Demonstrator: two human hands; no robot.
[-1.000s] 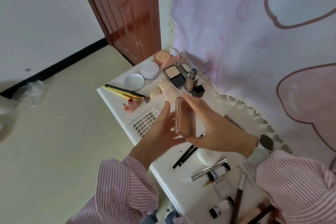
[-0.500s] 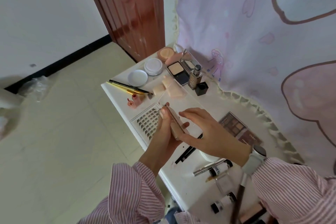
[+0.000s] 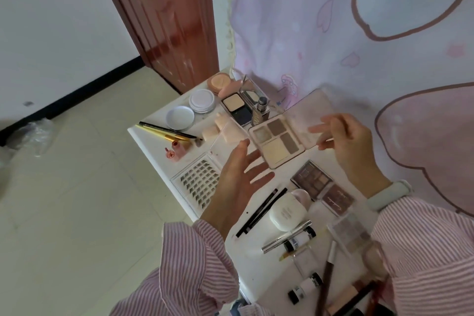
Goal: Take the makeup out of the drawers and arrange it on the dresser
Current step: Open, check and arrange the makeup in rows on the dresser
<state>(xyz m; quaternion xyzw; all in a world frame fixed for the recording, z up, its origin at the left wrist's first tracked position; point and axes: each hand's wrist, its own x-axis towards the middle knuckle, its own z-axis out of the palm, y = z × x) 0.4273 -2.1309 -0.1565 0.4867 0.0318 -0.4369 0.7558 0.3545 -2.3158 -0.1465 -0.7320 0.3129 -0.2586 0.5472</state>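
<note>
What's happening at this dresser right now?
A person is laying makeup out on a white dresser. An opened four-pan palette lies among the items; the left hand hovers open beside it, and the right hand hovers at its lid, blurred. Pencils, a lash tray and compacts are already out.

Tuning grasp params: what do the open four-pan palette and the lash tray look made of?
Four-pan palette: seemingly glossy pale-pink hard plastic, pans of matte pressed powder; its lid looks reflective or see-through. Lash tray: likely clear rigid plastic over a white card, judging by its transparent rim. Blur leaves both uncertain.
</note>
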